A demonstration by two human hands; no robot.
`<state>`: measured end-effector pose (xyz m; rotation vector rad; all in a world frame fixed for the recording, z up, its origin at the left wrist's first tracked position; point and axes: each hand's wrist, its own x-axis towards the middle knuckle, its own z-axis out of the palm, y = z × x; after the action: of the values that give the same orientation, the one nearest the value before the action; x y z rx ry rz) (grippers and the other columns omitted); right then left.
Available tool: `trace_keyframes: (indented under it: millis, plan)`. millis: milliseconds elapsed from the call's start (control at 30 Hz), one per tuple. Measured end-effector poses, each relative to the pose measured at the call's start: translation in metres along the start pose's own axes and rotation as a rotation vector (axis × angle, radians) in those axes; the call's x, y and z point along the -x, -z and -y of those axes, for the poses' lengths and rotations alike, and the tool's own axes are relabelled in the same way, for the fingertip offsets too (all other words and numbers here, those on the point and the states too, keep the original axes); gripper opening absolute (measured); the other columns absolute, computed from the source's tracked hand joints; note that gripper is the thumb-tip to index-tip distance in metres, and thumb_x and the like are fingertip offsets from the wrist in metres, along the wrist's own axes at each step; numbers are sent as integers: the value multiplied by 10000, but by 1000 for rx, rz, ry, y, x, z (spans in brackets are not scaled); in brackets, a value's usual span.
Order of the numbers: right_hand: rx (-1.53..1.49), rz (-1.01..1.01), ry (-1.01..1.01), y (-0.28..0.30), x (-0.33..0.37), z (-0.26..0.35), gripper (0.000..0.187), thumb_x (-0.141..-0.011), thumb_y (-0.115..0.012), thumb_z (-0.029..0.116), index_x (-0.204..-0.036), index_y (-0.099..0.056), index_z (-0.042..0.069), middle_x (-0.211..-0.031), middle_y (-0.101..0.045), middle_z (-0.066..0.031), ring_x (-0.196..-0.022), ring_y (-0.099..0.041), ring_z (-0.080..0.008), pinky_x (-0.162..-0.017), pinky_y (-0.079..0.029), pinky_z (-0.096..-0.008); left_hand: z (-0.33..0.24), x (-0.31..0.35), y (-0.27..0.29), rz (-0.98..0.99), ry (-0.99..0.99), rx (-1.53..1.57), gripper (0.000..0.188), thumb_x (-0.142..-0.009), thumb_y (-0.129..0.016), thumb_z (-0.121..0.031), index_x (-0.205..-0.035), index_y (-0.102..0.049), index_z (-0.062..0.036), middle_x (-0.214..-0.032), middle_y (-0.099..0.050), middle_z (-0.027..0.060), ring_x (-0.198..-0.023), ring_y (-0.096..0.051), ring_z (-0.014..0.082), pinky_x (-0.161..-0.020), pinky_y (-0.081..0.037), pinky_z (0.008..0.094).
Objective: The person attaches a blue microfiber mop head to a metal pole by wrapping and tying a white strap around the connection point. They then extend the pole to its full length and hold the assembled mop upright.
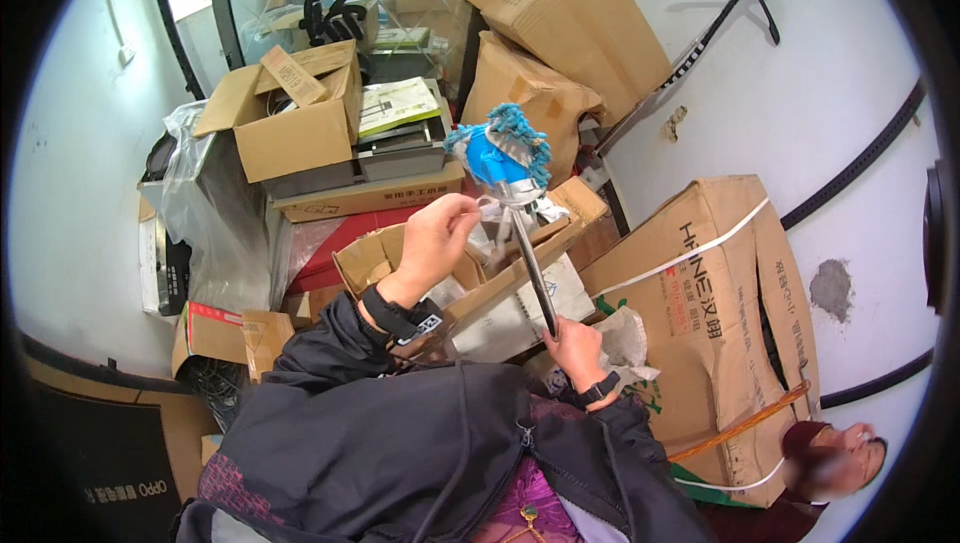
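Observation:
My right hand (577,351) is wrapped round the lower end of a slim metal handle (536,275). At the handle's upper end is a blue duster head (500,151) with shaggy blue strands and pale fabric; it points up and away from me. My left hand (437,241) is raised just left of the duster's base, its thumb and fingertips pinched together. A bit of clear or whitish material shows by those fingertips, too small to name. Below both hands sits an opened cardboard box (372,261) with plastic wrapping inside.
Stacked cartons (570,28) lean at the back right, and a large strapped carton (700,313) stands at right. An open box (295,133) sits on grey units at the back left. Another person (835,458) is at the lower right. A black pole (700,48) leans on the wall.

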<state>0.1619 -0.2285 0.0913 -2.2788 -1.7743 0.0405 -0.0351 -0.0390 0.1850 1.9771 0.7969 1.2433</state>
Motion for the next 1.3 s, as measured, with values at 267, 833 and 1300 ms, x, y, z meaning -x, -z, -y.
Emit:
trace_keyframes:
  millis: [267, 833, 1300]
  plan:
    - [-1, -14, 16, 1, -4, 9, 227, -754, -661, 279, -725, -557, 80, -620, -595, -107, -585, -599, -315, -531, -461, -415, 8, -11, -22, -79, -143, -395, 196, -764, -697, -226, -881, -616, -92, -730, -591, 83, -661, -616, 267, -562, -480, 353]
    - [15, -186, -43, 10, 19, 2, 312, -736, -694, 354, -665, -529, 98, -608, -555, -67, -563, -572, -290, -508, -425, -400, -8, 39, 16, 189, -94, -182, 127, -764, -625, -96, -890, -623, -81, -721, -542, 96, -656, -583, 299, -586, -477, 378]
    - [71, -418, 97, 31, 48, 9, 320, -757, -681, 335, -638, -466, 131, -581, -503, -36, -535, -519, -242, -517, -374, -365, -68, 12, -43, -89, -232, -552, 259, -747, -702, -212, -940, -587, -83, -716, -635, 66, -609, -627, 263, -530, -483, 353]
